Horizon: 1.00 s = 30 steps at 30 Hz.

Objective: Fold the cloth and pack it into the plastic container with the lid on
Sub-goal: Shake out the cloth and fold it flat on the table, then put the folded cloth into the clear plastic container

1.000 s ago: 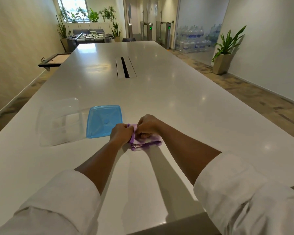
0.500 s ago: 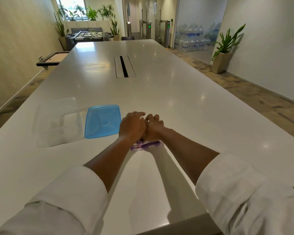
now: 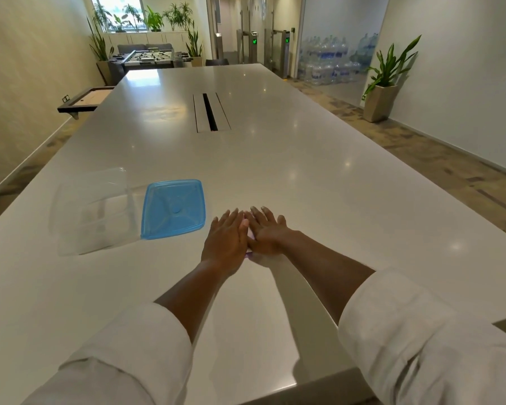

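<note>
I press my left hand [image 3: 225, 241] and right hand [image 3: 265, 233] flat on the folded cloth [image 3: 250, 235], but the clear box [image 3: 92, 210] and blue lid [image 3: 173, 209] wait untouched.

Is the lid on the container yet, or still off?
Off. The blue lid lies flat on the table, beside the clear container, which is open and looks empty.

My left hand [image 3: 225, 244] flat, palm down, fingers extended; my right hand [image 3: 265, 233] same, touching it, forearms converging.
</note>
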Each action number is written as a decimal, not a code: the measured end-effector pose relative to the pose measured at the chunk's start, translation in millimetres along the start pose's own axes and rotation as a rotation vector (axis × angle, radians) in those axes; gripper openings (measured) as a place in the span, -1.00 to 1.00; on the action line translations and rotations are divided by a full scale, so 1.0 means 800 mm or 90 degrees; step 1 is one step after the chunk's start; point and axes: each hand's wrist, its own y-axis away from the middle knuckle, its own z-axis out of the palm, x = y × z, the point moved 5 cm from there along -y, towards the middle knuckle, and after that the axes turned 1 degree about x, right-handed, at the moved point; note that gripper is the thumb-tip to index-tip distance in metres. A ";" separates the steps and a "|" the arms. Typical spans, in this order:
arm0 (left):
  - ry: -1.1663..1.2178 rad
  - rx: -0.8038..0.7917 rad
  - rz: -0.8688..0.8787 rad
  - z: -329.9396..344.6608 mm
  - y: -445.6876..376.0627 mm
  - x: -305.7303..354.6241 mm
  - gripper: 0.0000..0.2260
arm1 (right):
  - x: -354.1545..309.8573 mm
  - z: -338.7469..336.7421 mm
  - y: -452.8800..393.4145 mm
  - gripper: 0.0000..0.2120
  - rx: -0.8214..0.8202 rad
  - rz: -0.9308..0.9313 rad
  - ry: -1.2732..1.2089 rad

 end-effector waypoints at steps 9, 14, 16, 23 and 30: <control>0.074 -0.014 -0.009 -0.001 0.001 -0.011 -0.52 | -0.004 -0.026 0.001 -0.30 0.115 -0.015 -0.070; 0.118 0.045 -0.042 -0.015 0.010 -0.019 -0.59 | 0.006 -0.040 0.002 -0.31 -0.001 0.073 -0.103; 0.099 0.036 -0.026 -0.018 0.012 -0.025 -0.60 | 0.007 -0.043 0.007 -0.42 -0.033 0.070 -0.180; 0.114 0.078 -0.027 -0.040 0.017 -0.020 -0.46 | 0.020 -0.047 0.008 -0.56 -0.019 0.097 -0.474; 0.308 0.097 -0.195 -0.074 -0.010 -0.033 -0.35 | 0.016 -0.070 -0.002 -0.57 0.054 0.069 -0.763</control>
